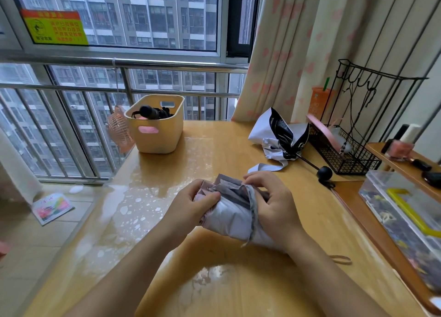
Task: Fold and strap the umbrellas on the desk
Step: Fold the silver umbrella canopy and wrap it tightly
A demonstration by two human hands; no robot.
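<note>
A person's left hand [191, 204] and right hand [272, 204] grip a bunched pale umbrella [231, 215] just above a wooden desk [238, 283], in the lower middle of the frame.

Both hands have their fingers curled into the fabric, the left pinching its folds from one side and the right clutching the other side beside a grey fabric edge. A thin elastic loop [341, 260] lies on the desk at lower right. Further back, right of centre, a black-and-white umbrella [276, 135] lies loose and unfolded, its round black handle [324, 173] pointing toward the viewer, next to a black wire rack [346, 154]. At centre left, near the desk's far edge, a yellow basket [157, 130] holds a black umbrella [152, 112]. Behind it, window railings [71, 86] fill the upper left.
</note>
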